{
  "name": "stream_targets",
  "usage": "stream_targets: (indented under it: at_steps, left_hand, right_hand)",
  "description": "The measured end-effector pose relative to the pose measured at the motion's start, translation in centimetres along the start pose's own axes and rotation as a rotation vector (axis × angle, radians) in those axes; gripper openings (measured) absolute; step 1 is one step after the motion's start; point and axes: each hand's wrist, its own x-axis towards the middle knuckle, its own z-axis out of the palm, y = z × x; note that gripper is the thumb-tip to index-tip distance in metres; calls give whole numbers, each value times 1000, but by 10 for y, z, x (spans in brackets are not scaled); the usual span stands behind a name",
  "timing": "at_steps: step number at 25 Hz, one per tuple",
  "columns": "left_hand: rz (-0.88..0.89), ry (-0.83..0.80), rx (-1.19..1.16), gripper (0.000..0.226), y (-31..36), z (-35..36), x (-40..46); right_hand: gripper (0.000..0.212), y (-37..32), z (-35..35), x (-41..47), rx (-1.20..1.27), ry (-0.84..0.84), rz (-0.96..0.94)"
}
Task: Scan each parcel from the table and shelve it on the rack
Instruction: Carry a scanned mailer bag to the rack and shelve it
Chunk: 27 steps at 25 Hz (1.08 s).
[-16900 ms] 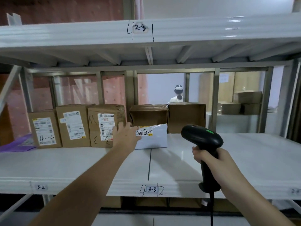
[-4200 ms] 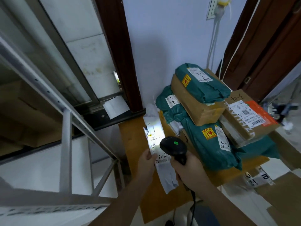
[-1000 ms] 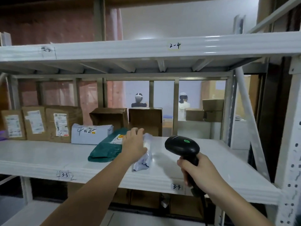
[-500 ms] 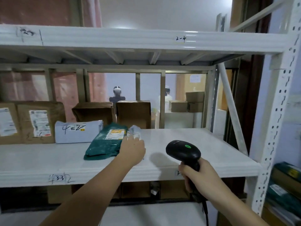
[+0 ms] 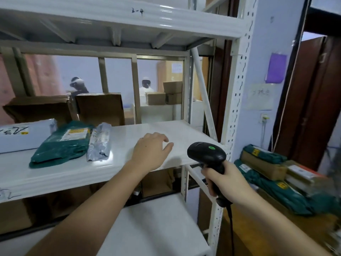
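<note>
A small grey plastic parcel (image 5: 99, 141) lies on the white rack shelf (image 5: 175, 132), beside a green bag parcel (image 5: 60, 145) and a white box parcel (image 5: 20, 135). My left hand (image 5: 151, 150) hovers over the shelf to the right of the grey parcel, fingers relaxed, holding nothing. My right hand (image 5: 225, 180) grips the handle of a black barcode scanner (image 5: 207, 154) in front of the rack's right post. At the right, a stack of green and cardboard parcels (image 5: 273, 172) sits on the wooden table (image 5: 258, 228).
Brown cardboard boxes (image 5: 99, 108) stand at the back of the shelf. The rack's perforated white post (image 5: 234, 100) rises between shelf and table. A lower shelf (image 5: 151, 228) lies below. Two people (image 5: 145, 87) work behind the rack. A dark wooden door (image 5: 313, 108) stands at the right.
My left hand has let go of the grey parcel, which now lies on the shelf, and drawn away to the right. The view has swung right toward the table.
</note>
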Motion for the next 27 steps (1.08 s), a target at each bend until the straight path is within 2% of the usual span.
stream_targets:
  at_steps: [3,6,9,12,14,21,27]
  left_hand:
    - [142,-11,-205,36,84,36,-4]
    - [261,-134,-347,33,170,83,-10]
    - [356,-262,-362,40,239,138,-10]
    - [381,-388,-336,55,300,198,-1]
    - [368,-446,-331,54,334,230,4]
    - [266,-579,-282,65,384,328,21]
    - [231,-657,-314,66,401,406,76]
  right_hand:
    - [16,25,-52,-19,-41,59,44]
    - [11,63,-118,-46,-67,140,110]
    - [12,99,-179,-73,-143,170,153]
    - [15,135,-234,-95,-201,234,235]
    - [9,157,-264,-103,-192,284,286]
    - [6,232,-325,-102,-235,413,418]
    - [8,291,-356,-41,-213,419,493]
